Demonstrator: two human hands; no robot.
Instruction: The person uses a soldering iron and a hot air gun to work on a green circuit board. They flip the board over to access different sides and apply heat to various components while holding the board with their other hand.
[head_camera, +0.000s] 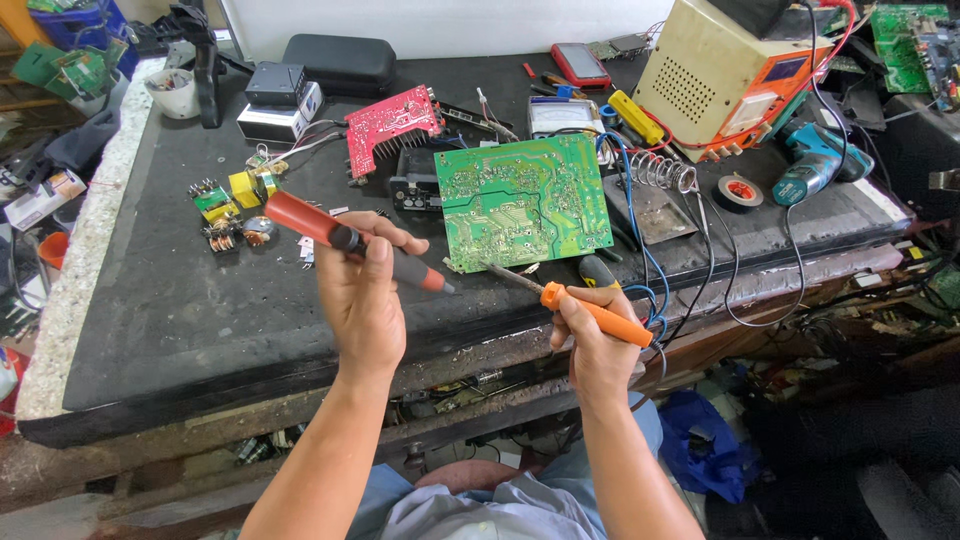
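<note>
My left hand (362, 290) grips a red and grey desoldering pump (340, 238), held at a slant with its tip pointing right and down. An orange-handled soldering iron (590, 310) is in my right hand (592, 345), its metal tip reaching up-left toward the lower edge of a green circuit board (522, 200). The board lies solder side up on the black workbench top (180, 310). Both tool tips hover near the board's front left corner; contact cannot be made out.
A red circuit board (392, 122), small yellow transformers (232, 205), a black case (338, 62), a beige power supply (725, 70), a coil iron stand (665, 172), a tape roll (738, 191), a teal drill (815, 160) and blue wires (640, 260) surround the board.
</note>
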